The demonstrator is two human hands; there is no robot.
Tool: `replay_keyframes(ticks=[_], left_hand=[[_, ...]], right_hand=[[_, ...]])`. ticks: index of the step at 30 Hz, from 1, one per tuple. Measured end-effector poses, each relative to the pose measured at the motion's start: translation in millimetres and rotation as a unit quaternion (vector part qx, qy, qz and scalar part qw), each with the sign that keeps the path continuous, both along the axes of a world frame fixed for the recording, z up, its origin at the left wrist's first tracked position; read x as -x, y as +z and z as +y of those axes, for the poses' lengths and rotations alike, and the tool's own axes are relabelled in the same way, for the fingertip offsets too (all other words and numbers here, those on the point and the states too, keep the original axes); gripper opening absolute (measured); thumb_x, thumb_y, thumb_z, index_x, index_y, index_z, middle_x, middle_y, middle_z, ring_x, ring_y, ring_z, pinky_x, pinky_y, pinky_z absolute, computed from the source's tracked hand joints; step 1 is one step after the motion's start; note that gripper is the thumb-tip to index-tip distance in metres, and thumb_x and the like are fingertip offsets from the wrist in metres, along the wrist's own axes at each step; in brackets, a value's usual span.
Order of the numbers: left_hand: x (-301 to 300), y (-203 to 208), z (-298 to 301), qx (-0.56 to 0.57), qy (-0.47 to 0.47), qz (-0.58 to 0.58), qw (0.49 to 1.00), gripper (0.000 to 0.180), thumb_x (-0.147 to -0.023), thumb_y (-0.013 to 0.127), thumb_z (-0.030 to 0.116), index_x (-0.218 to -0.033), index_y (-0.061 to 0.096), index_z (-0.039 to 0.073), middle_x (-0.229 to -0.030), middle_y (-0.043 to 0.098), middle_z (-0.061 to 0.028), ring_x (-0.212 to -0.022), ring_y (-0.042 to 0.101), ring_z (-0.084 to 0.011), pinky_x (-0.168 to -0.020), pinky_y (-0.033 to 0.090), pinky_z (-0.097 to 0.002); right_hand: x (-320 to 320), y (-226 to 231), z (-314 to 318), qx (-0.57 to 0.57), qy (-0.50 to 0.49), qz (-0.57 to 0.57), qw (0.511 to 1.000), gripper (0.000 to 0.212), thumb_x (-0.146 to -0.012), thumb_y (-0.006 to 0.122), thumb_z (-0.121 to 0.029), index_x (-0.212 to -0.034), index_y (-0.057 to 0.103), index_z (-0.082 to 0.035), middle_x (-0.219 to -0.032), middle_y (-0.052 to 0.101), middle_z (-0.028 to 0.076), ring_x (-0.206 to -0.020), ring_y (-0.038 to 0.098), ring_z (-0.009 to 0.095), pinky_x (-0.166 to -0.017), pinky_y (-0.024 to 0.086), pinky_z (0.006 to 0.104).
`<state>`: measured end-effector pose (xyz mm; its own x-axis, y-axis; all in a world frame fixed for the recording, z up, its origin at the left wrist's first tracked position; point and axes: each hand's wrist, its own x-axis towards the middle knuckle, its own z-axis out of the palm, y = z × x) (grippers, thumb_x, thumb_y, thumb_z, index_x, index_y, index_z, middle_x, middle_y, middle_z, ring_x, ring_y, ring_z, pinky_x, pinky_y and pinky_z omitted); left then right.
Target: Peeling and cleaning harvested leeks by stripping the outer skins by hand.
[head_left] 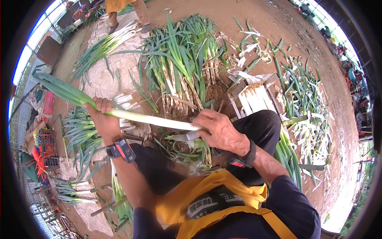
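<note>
A long leek (153,120) stretches across in front of me, its green leaves to the upper left and its clean white shank to the right. My left hand (104,119) is closed round it where green turns to white. At the white end, my right hand (221,130) is closed, its fingers against the shank's tip. A small pale flat piece (193,134) shows under those fingers; whether it is a blade or peeled skin I cannot tell. Below lie loose leaf scraps (185,140). Beyond my hands stands a big bunch of untrimmed leeks (179,67) with soil on the roots.
White shanks lie in a crate (254,97) by my right knee. Peeled leaves (304,107) are heaped at the right. Cleaned leeks (105,47) rest on a pale sheet (103,87) at the left. Another person's legs (139,16) stand at the far left. A red basket (48,143) is at the left.
</note>
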<state>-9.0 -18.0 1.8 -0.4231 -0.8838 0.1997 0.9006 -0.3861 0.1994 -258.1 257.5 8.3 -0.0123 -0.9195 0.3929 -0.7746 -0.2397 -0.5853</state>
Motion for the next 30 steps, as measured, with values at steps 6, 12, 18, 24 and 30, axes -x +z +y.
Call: replay_keyframes(ticks=[6,12,18,24,30], left_hand=[[-10,0,-1,0.015,0.014,-0.014,1.000,0.039,-0.104,0.042,0.042,-0.096,0.049,0.004,-0.072,0.037,0.0003,-0.063,0.034,-0.0123,-0.059,0.036,-0.0277],[-10,-3,-1,0.031,0.024,-0.031,0.999,0.035,-0.104,0.044,0.038,-0.095,0.049,0.005,-0.073,0.038,0.0006,-0.065,0.035,-0.0119,-0.058,0.036,-0.0277],[-9,-3,-8,0.028,0.028,-0.034,0.999,0.038,-0.105,0.040,0.040,-0.094,0.048,0.005,-0.074,0.038,-0.0001,-0.063,0.035,-0.0132,-0.060,0.036,-0.0283],[-1,3,1,0.000,0.051,-0.032,0.998,0.034,-0.104,0.044,0.038,-0.095,0.045,0.004,-0.075,0.037,-0.0004,-0.066,0.036,-0.0130,-0.063,0.036,-0.0282],[-2,-3,2,-0.008,0.040,-0.029,0.999,0.034,-0.104,0.045,0.037,-0.096,0.044,0.004,-0.075,0.037,-0.0005,-0.066,0.037,-0.0127,-0.063,0.038,-0.0284]], right_hand=[[-19,-1,-7,0.017,-0.055,0.016,0.998,0.028,-0.069,0.073,0.000,-0.094,0.061,-0.002,-0.088,0.058,0.012,-0.083,0.061,0.033,-0.071,0.052,0.0406],[-20,-7,-9,0.023,-0.054,0.059,0.997,0.020,-0.071,0.072,-0.003,-0.087,0.058,-0.004,-0.082,0.054,0.010,-0.081,0.060,0.032,-0.069,0.051,0.0412],[-12,-3,-8,0.013,-0.068,0.054,0.996,0.022,-0.072,0.071,0.000,-0.090,0.061,-0.005,-0.081,0.056,0.010,-0.076,0.061,0.032,-0.065,0.051,0.0402],[-4,15,-6,-0.009,-0.102,0.001,0.995,0.038,-0.069,0.074,-0.001,-0.104,0.060,-0.006,-0.085,0.058,0.013,-0.080,0.061,0.035,-0.071,0.051,0.0417],[-12,20,-15,-0.030,-0.078,0.010,0.996,0.028,-0.070,0.075,-0.001,-0.093,0.060,-0.004,-0.084,0.058,0.012,-0.079,0.061,0.034,-0.068,0.050,0.0410]])
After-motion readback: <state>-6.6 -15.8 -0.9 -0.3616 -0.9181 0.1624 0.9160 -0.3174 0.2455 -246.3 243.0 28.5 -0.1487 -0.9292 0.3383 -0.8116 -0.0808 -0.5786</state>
